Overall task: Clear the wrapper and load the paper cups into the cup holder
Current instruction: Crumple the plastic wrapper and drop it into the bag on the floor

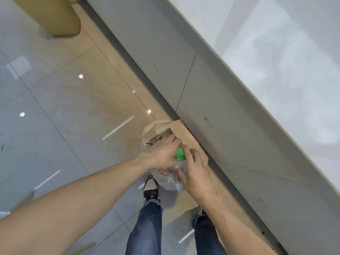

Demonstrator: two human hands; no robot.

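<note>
I look down at the floor. My left hand (162,153) and my right hand (195,173) both grip a crumpled clear plastic wrapper (173,178) with green print (179,154). The wrapper is held right above the mouth of a brown paper bag (185,137) lined with clear plastic, which stands on the floor against the counter base. No paper cups or cup holder are in sight.
A grey cabinet front (211,92) runs diagonally under a white countertop (276,52) on the right. A cardboard box (53,15) stands on the glossy tiled floor (64,107) at the top left. My legs and shoes (151,190) are below the bag.
</note>
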